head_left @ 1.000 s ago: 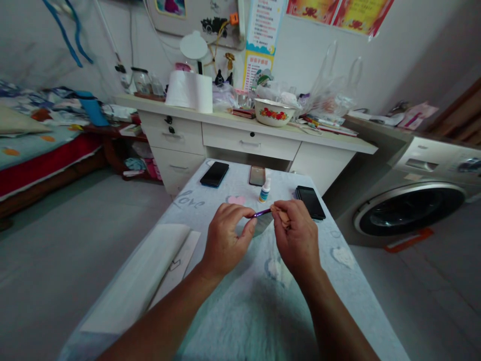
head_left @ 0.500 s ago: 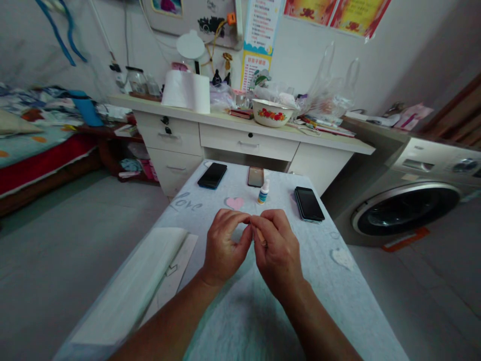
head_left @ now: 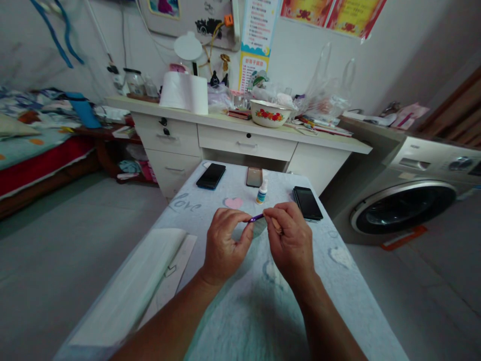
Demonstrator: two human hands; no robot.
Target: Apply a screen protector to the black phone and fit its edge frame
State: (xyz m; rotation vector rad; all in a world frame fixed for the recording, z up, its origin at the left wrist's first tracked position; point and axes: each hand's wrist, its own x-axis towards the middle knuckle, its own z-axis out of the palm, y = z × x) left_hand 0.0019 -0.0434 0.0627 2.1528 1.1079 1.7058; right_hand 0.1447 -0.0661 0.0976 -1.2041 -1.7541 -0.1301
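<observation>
My left hand [head_left: 224, 239] and my right hand [head_left: 291, 239] are raised close together over a table [head_left: 240, 306] with a pale blue cloth. Between them shows a thin purple stick-like tool [head_left: 256, 218]; the left fingers pinch one end. My right hand is closed on a small tan piece [head_left: 277, 224] pressed against the tool's other end. A small white bottle [head_left: 262, 192] stands just beyond the hands.
Three phones lie at the table's far end: one at the left [head_left: 211, 176], one in the middle [head_left: 254, 177], one at the right [head_left: 307, 203]. A white folded sheet [head_left: 139, 281] lies at my left. A white desk [head_left: 244, 135] and a washing machine [head_left: 409, 200] stand beyond.
Half a second ago the hands were pressed together with the purple tool hidden; now they have drawn slightly apart and the tool shows between them again.
</observation>
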